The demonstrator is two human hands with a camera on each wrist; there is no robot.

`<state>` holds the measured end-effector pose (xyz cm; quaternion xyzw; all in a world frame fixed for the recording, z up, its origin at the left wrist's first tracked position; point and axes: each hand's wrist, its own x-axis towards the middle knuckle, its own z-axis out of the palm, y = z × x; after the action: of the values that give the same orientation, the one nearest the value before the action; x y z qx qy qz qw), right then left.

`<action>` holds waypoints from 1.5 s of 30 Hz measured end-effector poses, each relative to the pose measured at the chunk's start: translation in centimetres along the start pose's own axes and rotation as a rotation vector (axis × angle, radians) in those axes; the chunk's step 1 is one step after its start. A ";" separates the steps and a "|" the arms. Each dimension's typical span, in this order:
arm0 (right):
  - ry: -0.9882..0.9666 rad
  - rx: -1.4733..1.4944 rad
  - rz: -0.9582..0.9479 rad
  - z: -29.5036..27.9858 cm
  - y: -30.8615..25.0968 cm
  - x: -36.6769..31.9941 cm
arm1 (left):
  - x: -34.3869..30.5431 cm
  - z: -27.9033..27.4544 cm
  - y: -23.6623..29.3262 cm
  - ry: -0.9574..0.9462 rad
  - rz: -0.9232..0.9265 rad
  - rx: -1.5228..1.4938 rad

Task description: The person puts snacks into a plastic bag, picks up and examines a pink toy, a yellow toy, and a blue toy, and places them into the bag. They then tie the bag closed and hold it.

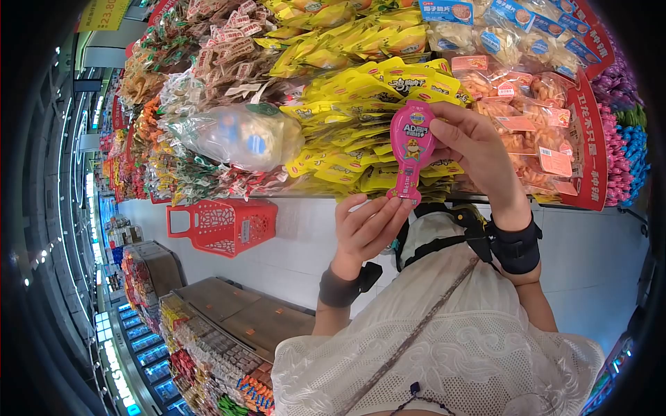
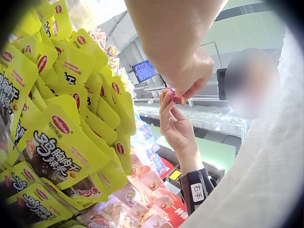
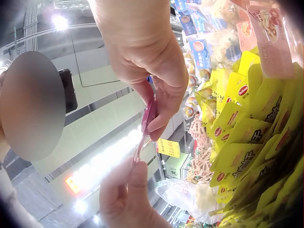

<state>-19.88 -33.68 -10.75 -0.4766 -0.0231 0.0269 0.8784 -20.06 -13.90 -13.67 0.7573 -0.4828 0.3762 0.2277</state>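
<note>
A pink spoon-shaped snack packet (image 1: pixel 414 139) with a wide rounded head and a narrow handle is held up in front of the yellow snack bags (image 1: pixel 347 118). My right hand (image 1: pixel 482 145) pinches its head at the right edge, thumb on the printed face. Lower down, my left hand (image 1: pixel 371 225) holds the end of the handle between thumb and fingers. From the right wrist view, the packet (image 3: pixel 149 116) appears nearly edge-on between both hands. It is mostly covered by fingers in the left wrist view.
A clear plastic bag with pale contents (image 1: pixel 239 135) lies on the display at left. Peach-labelled bags (image 1: pixel 534 125) fill the right side, behind a red sign board (image 1: pixel 588 139). A red shopping basket (image 1: pixel 229 225) stands on the floor, with brown-topped shelving (image 1: pixel 239 312) beyond.
</note>
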 end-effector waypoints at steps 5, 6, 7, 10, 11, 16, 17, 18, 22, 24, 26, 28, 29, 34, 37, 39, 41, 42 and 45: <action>0.007 -0.018 -0.002 0.1 -0.1 -0.1 | 0.0 0.0 0.0 -0.002 0.007 0.012; 0.007 -0.016 -0.001 0.1 -0.1 -0.1 | 0.0 0.0 0.0 -0.001 0.008 0.011; 0.007 -0.014 0.000 0.1 -0.2 -0.1 | 0.0 0.0 0.0 0.000 0.009 0.011; 0.005 -0.009 -0.002 0.2 -0.1 -0.1 | 0.0 -0.1 0.0 -0.003 0.008 0.010; 0.004 -0.007 -0.004 0.1 -0.1 -0.2 | 0.0 -0.1 0.0 -0.003 0.008 0.010; 0.006 -0.012 -0.002 0.0 0.1 -0.1 | -0.1 -0.1 0.1 0.000 0.008 0.008; 0.006 -0.013 -0.002 0.0 0.1 -0.1 | -0.1 -0.1 0.0 -0.003 0.006 0.005; 0.011 -0.012 0.002 0.0 0.1 -0.1 | -0.1 -0.1 0.0 -0.006 0.004 0.002; 0.054 -0.034 0.020 -0.2 0.4 0.1 | 0.0 1.2 -0.2 0.038 -0.051 0.005; 0.059 -0.061 0.042 -0.3 0.5 0.3 | 0.6 1.5 -0.7 -0.019 -0.087 0.002; 0.035 -0.086 0.073 -0.1 0.3 0.5 | 1.1 1.7 -1.0 -0.046 -0.097 -0.006; 0.053 -0.110 0.091 0.1 0.4 0.6 | 1.1 2.0 -1.1 -0.051 -0.081 -0.017; 0.056 -0.121 0.098 0.1 0.3 0.6 | 1.5 2.0 -1.2 -0.036 -0.039 -0.008; -0.021 -0.060 0.163 0.1 0.5 0.5 | 2.4 1.8 -1.2 0.047 -0.111 -0.078; -0.049 -0.078 0.166 -0.1 0.0 0.3 | 2.3 2.0 -1.6 0.149 -0.211 -0.115; -0.054 -0.091 0.147 -0.1 -0.3 0.1 | 2.1 2.3 -2.0 0.189 -0.282 -0.131; -0.060 -0.121 0.121 -0.2 -0.5 0.1 | 1.7 2.5 -2.1 0.213 -0.315 -0.185; -0.069 -0.109 0.129 -0.2 -0.5 0.2 | 1.7 2.5 -2.1 0.225 -0.330 -0.210; -0.090 -0.113 0.149 -0.4 0.1 0.5 | 1.5 2.2 -2.2 0.207 -0.370 -0.219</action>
<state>-19.40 -33.96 -11.05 -0.5243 -0.0285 0.1124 0.8436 -16.90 -15.36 -13.75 0.7610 -0.3479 0.3491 0.4219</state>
